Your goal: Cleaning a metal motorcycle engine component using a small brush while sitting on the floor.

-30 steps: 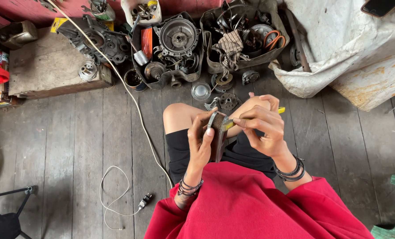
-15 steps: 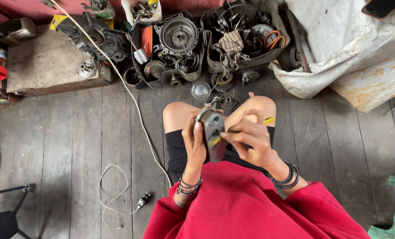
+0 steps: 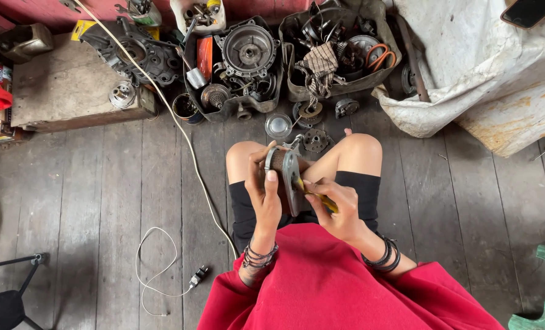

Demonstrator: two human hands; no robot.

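Note:
I sit on a wooden plank floor with my knees up. My left hand point(image 3: 261, 189) grips a grey metal motor part with a copper-wound coil point(image 3: 284, 174), held upright over my lap. My right hand point(image 3: 336, 208) holds a yellow-handled tool point(image 3: 320, 199), its tip against the part's flat plate. Both wrists carry dark bracelets. My red top fills the bottom of the view.
Black trays of engine parts point(image 3: 235, 61) and a bag of parts point(image 3: 339, 55) lie ahead of my knees. A white cable point(image 3: 180, 134) runs across the floor to a plug point(image 3: 199, 276). A low wooden block point(image 3: 70, 85) is at left, white sacking point(image 3: 486, 67) at right.
The motor part has turned in my left hand so its plate stands edge-on. My right hand has dropped lower and closer to me, the yellow tool now at the plate's lower side.

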